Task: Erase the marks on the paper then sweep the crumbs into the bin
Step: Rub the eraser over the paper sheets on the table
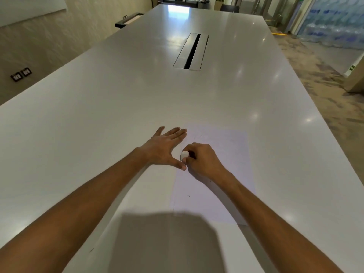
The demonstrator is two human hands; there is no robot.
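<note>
Head view. Sheet of paper (226, 174) lies flat on the white counter (98, 125), just right of centre, near the front edge. Faint pencil marks (199, 137) show near its far end; a few dark specks sit lower down, too small to say whether crumbs.

Left hand (163, 148): fingers straight and spread, palm down on the counter, fingertips and thumb at the paper's left edge, pinning it. Right hand (202, 160): fingers curled round a small white eraser (184, 155), held over the paper's left margin.

Handling, judged: paper is thin, light, likely to slide or crease on this glossy top, so hold it flat close to the rubbing spot. Eraser is small and firm; a fingertip pinch suits it.

Surface: long, glossy, reflective counter with a cable hatch (191, 52) at mid-length. Room: carpeted floor (325, 85) at right, wall sockets (21, 74) at left. No bin in view.
</note>
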